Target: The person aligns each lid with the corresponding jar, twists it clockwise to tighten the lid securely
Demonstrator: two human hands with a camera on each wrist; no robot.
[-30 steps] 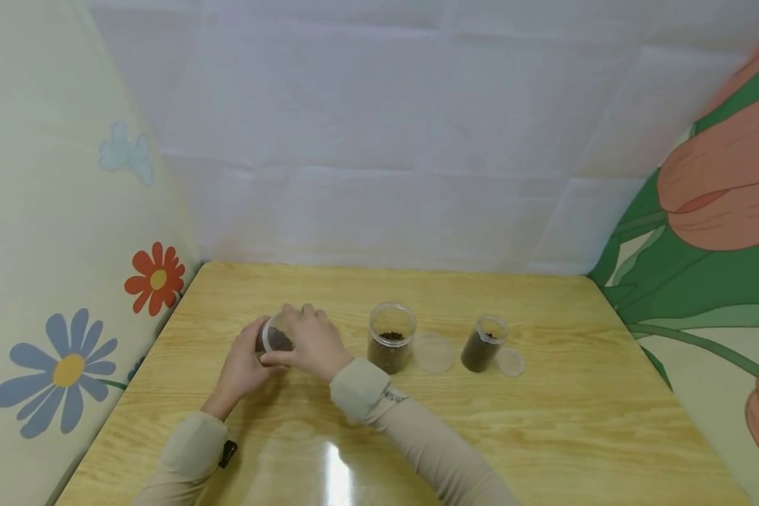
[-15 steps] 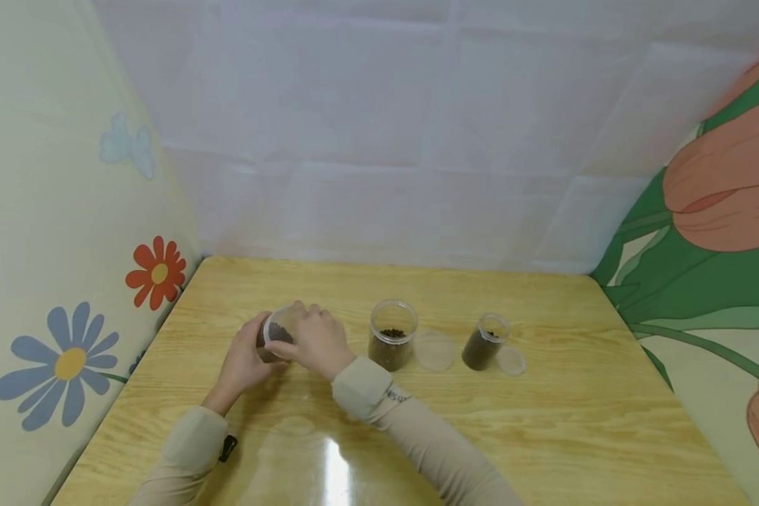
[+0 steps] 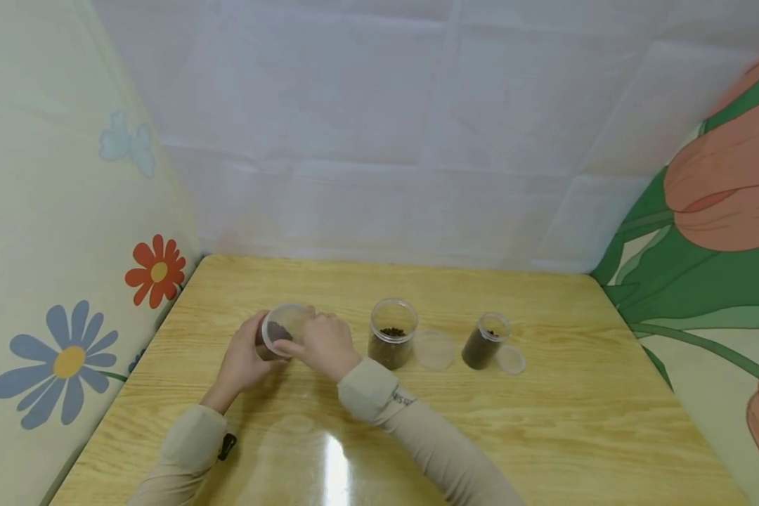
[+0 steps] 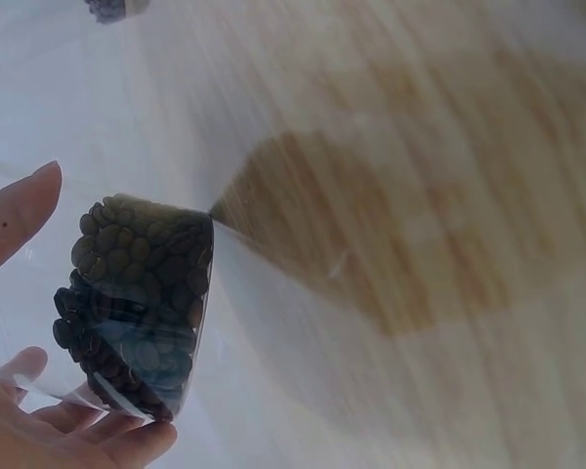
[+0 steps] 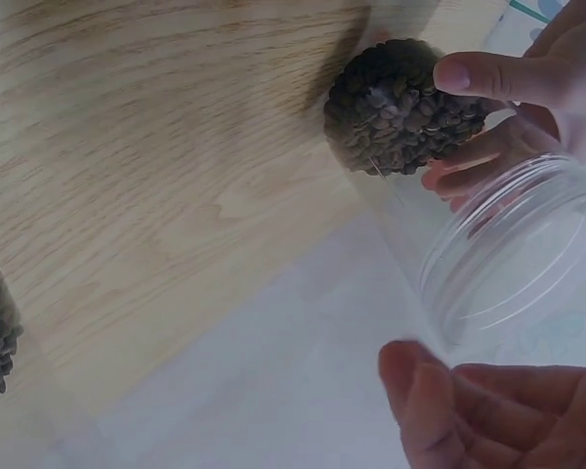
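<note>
My left hand point(image 3: 245, 362) grips a clear jar point(image 4: 137, 293) partly filled with dark oval beans, thumb on one side and fingers round the other. The jar leans with its mouth to the right, and its base edge is right at the tabletop in the left wrist view. At the mouth, my right hand point(image 3: 329, 344) holds the clear lid point(image 3: 299, 325) by its edge, thumb on the near side and bent fingers on the far side. The right wrist view shows those fingers point(image 5: 425, 396) beside the ridged rim, with part of the hand out of frame.
A wide jar point(image 3: 390, 351) of dark contents stands uncovered right of my hands, a round lid point(image 3: 434, 350) beside it. Further right stand a narrower jar point(image 3: 481, 349) and its small lid point(image 3: 511, 360). White cloth point(image 3: 379, 140) backs the wooden table point(image 3: 544, 436).
My right hand has slid slightly right and its fingers have drawn back toward the lid's right edge, uncovering more of it. The left hand and jar stay almost in place.
</note>
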